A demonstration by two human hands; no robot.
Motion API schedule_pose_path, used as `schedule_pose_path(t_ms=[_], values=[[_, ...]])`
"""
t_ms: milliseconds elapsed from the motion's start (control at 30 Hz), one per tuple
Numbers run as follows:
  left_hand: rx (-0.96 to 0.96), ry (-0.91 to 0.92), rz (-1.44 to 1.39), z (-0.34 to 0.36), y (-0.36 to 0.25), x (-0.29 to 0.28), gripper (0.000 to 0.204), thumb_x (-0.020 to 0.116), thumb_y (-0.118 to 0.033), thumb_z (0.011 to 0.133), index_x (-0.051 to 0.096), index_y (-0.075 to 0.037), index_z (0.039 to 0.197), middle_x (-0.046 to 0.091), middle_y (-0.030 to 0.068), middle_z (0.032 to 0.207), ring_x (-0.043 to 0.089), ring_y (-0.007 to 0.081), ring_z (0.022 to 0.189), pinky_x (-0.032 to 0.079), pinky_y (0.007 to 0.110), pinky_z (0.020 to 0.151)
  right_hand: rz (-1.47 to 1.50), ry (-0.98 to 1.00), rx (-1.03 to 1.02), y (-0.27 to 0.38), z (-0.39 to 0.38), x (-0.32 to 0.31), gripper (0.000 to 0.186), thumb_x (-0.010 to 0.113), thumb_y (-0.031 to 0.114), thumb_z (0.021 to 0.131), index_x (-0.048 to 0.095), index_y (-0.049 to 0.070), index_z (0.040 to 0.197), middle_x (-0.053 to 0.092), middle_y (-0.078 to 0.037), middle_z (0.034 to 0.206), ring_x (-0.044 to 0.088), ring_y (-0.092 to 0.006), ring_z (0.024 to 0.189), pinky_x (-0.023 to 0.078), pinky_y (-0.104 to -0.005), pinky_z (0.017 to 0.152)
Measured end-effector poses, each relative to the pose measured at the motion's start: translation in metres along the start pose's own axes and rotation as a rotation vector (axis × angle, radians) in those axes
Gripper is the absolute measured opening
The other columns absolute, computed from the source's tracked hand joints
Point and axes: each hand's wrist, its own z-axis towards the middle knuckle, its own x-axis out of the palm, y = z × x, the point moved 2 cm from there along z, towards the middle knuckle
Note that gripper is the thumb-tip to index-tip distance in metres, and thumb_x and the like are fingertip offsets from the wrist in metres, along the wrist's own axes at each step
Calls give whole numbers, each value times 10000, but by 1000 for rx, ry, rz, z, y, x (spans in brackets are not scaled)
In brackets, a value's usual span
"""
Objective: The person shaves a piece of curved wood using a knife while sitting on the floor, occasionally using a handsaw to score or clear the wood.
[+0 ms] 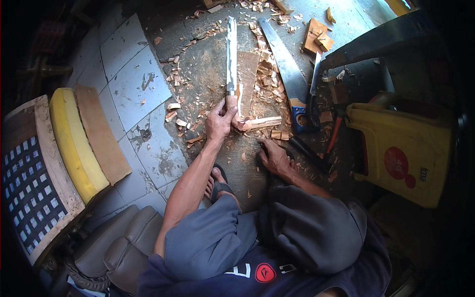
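Observation:
My left hand [220,120] is closed round the wooden handle [231,101] of a tool with a long pale metal blade [231,54], held upright in the picture. Against it is an angled piece of light wood [264,121], its short arm alongside the handle. Lower right, my right hand [273,157] has loosely bent fingers apart, near small wood blocks [279,134] and a black bar-like handle [309,153]; I see nothing held in it. A flat board [247,67] lies behind the angled piece, among wood shavings.
A handsaw [283,62], a narrower blade [315,74] and wooden blocks [312,32] lie ahead and right. A red-handled tool [334,133] is beside a yellow plastic crate [396,128]. Padded pieces [79,148] stand left on pale tiles [133,84], with grey cushions [131,237] below. My sandalled foot [217,188] shows.

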Motion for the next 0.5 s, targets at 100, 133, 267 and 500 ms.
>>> schedule_pose_path(t_ms=[100, 133, 267, 500], values=[[-56, -44, 42, 4, 6, -5, 512, 798, -222, 906, 646, -53, 1364, 772, 83, 1025, 686, 131, 894, 544, 279, 799, -86, 55, 60, 8, 7, 5, 307, 641, 214, 945, 629, 77, 1220, 687, -227, 1057, 668, -420, 983, 530, -483, 857], [-38, -29, 29, 4, 3, -3, 512, 799, -227, 905, 648, -60, 1364, 772, 82, 1018, 683, 130, 881, 543, 278, 788, -102, 33, 55, 3, 12, 5, 308, 636, 221, 947, 628, 81, 1221, 691, -228, 1049, 671, -422, 974, 531, -487, 850], [2, 4, 32, 3, 1, -8, 550, 795, -299, 906, 640, -65, 1379, 768, 93, 1001, 682, 127, 856, 542, 287, 766, -115, 3, 68, 3, 19, 7, 300, 635, 222, 947, 630, 89, 1215, 702, -221, 1010, 677, -435, 939, 537, -498, 831], [-76, 43, 148, 9, 0, -5, 598, 810, -359, 887, 639, -72, 1383, 770, 119, 1046, 699, 141, 891, 548, 291, 781, -78, -6, 63, -8, 18, 5, 286, 636, 228, 955, 616, 93, 1206, 703, -222, 1013, 680, -436, 936, 539, -499, 822]])
